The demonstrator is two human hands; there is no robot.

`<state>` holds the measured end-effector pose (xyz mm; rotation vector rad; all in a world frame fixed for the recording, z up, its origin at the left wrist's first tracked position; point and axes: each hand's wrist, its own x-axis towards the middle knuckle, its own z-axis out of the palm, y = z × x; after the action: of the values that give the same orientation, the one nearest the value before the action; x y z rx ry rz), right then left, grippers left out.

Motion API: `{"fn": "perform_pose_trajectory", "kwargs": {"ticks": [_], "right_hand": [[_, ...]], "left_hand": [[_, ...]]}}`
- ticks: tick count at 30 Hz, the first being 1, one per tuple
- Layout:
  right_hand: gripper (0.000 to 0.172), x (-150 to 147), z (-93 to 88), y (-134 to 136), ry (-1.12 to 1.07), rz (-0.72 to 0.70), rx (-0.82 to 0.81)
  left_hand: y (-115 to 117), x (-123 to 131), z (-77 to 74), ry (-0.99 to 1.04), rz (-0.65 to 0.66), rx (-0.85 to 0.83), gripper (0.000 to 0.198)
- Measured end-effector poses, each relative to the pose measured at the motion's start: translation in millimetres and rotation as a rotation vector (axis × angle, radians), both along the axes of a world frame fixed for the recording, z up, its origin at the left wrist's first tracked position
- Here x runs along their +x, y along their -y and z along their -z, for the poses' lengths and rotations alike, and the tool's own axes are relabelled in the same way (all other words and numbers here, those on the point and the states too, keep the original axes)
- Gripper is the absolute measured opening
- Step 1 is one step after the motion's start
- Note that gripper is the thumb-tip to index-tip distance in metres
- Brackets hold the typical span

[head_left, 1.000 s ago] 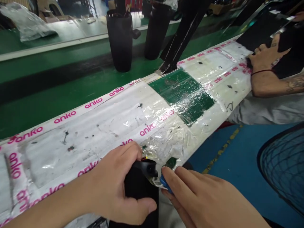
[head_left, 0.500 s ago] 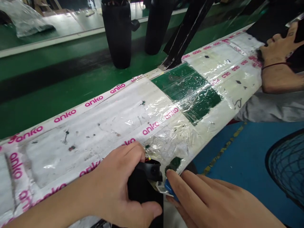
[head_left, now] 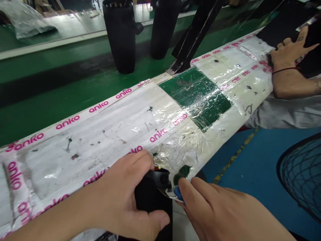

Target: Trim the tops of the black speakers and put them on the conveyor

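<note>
My left hand (head_left: 130, 197) is wrapped round a black plastic housing (head_left: 152, 201) near the bench's front edge, its thumb apart on the near side. The rim of the housing shows a dark opening, with thin red and yellow wires (head_left: 157, 168) beside my fingertips. My right hand (head_left: 213, 207) grips a metal-tipped tool with a blue handle (head_left: 178, 192). The tool's silver tip is at the rim of the housing; whether it touches cannot be made out. Most of the tool is hidden by my fingers.
Two black tapered housings (head_left: 120, 40) stand on the green conveyor belt (head_left: 62, 83) behind the taped white bench surface (head_left: 87, 134). A black sloping post (head_left: 193, 40) rises beyond. At right are another person's hand (head_left: 288, 53) and a black mesh basket (head_left: 303, 174). A plastic bag (head_left: 27, 20) lies far left.
The tool's metal tip has risen slightly and turned against the rim, with my right hand shifting a little. My left hand stays on the housing. The standing housings appear slightly further left.
</note>
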<state>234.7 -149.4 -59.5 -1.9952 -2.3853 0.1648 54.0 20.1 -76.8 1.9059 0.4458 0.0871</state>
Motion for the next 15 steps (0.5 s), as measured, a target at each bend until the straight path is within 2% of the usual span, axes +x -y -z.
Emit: {"fn": "perform_pose_trajectory", "kwargs": {"ticks": [5, 8, 11, 15], "right_hand": [[0.029, 1, 13.4, -10, -0.105, 0.012, 0.038], [0.024, 1, 18.4, -12, -0.154, 0.031, 0.047], [0.022, -1, 15.2, -10, -0.167, 0.046, 0.028], [0.027, 1, 1.3, -8, -0.131, 0.049, 0.018]], "left_hand": [[-2, -1, -2.2, -0.026, 0.041, -0.017, 0.035], [-1, 0, -3.5, -0.020, 0.052, 0.019, 0.031], [1, 2, -3.0, -0.007, 0.042, 0.070, 0.030], [5, 1, -1.3, -0.030, 0.014, 0.118, 0.029]]}}
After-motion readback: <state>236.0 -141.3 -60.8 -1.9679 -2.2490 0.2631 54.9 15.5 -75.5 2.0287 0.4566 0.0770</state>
